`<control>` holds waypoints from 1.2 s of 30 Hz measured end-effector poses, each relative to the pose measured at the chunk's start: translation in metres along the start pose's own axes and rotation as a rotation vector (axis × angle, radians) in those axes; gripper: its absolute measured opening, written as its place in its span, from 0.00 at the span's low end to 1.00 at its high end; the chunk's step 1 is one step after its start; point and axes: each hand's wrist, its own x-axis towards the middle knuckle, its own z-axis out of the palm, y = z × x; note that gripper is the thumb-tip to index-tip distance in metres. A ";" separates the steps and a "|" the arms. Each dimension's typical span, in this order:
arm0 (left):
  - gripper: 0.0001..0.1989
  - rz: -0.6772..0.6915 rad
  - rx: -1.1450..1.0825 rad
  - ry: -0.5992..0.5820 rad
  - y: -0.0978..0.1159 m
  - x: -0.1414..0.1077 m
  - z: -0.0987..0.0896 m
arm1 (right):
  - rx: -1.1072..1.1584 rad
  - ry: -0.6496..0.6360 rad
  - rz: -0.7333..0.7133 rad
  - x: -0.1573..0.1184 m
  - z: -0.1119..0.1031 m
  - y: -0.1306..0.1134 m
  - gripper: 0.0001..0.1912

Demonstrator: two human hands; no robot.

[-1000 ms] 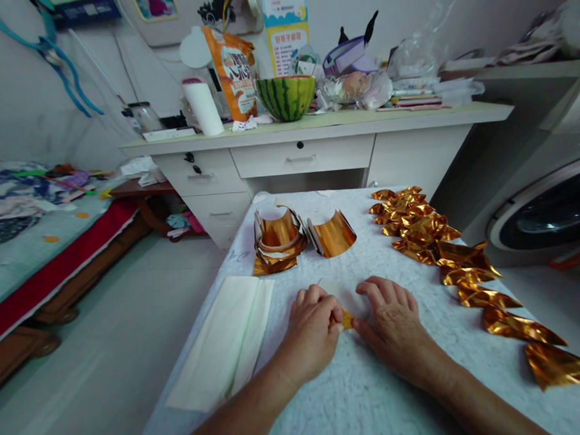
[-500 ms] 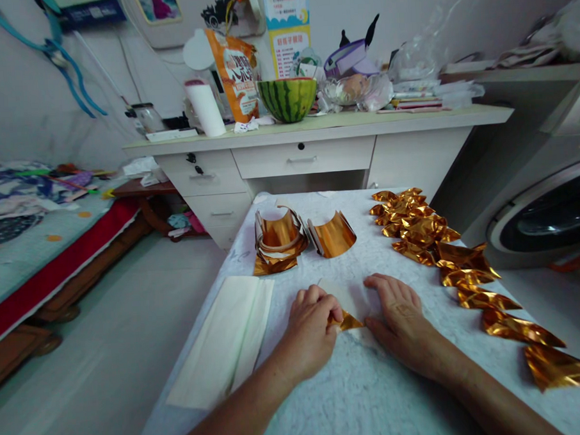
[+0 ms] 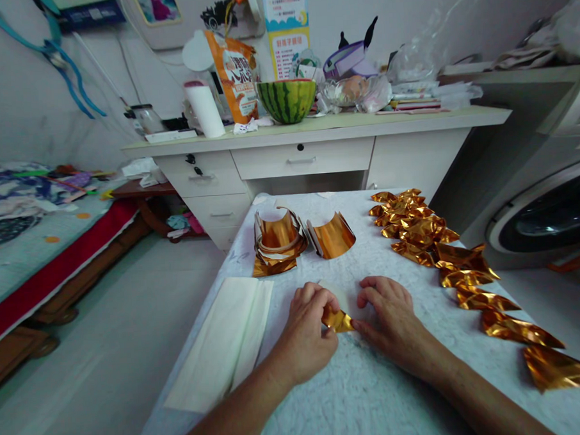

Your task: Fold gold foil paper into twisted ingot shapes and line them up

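A small gold foil piece [image 3: 341, 322] lies between the two hands, low over the cloth-covered table [image 3: 388, 393], in front of the person; the left hand [image 3: 311, 332] pinches its left end between thumb and forefinger, while the right hand [image 3: 387, 311], fingers bent, has its thumb at the right tip, and whether it grips there I cannot tell; curled gold sheets [image 3: 278, 234] stand beyond the hands, folded cream paper [image 3: 223, 345] lies to the left, and twisted gold pieces [image 3: 420, 228] line the right side
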 end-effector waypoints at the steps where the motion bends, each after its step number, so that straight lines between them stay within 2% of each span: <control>1: 0.18 -0.012 0.004 0.054 0.000 0.001 -0.001 | 0.006 0.000 -0.006 0.000 0.000 0.000 0.09; 4: 0.16 -0.057 0.065 0.204 -0.002 0.005 -0.005 | 0.017 0.002 -0.015 0.000 0.000 0.000 0.12; 7: 0.17 -0.058 0.152 0.180 -0.008 0.009 -0.007 | 0.032 -0.004 -0.026 0.000 0.000 -0.001 0.14; 9: 0.19 -0.061 0.135 0.169 -0.012 0.010 -0.006 | 0.041 -0.007 -0.032 0.000 -0.001 -0.002 0.16; 13: 0.25 -0.097 0.004 0.162 -0.013 0.011 -0.003 | 0.030 -0.003 -0.031 0.000 -0.002 -0.003 0.20; 18: 0.29 -0.211 -0.167 0.139 -0.013 0.013 -0.006 | 0.027 -0.028 -0.023 0.000 -0.001 0.000 0.19; 22: 0.27 -0.232 -0.292 0.063 -0.013 0.013 -0.010 | 0.055 -0.027 -0.022 -0.001 -0.001 0.000 0.16; 25: 0.24 -0.225 -0.424 0.023 -0.011 0.011 -0.012 | 0.118 0.022 -0.038 -0.001 -0.003 0.000 0.20; 28: 0.23 -0.223 -0.588 0.030 -0.009 0.011 -0.011 | 0.228 0.108 -0.008 0.000 -0.007 0.000 0.27; 31: 0.24 -0.229 -0.653 0.047 -0.008 0.010 -0.009 | 0.433 0.160 0.122 0.001 -0.012 -0.001 0.26; 36: 0.25 -0.195 -0.687 0.051 -0.009 0.009 -0.003 | 1.017 0.060 0.314 0.005 -0.017 -0.004 0.23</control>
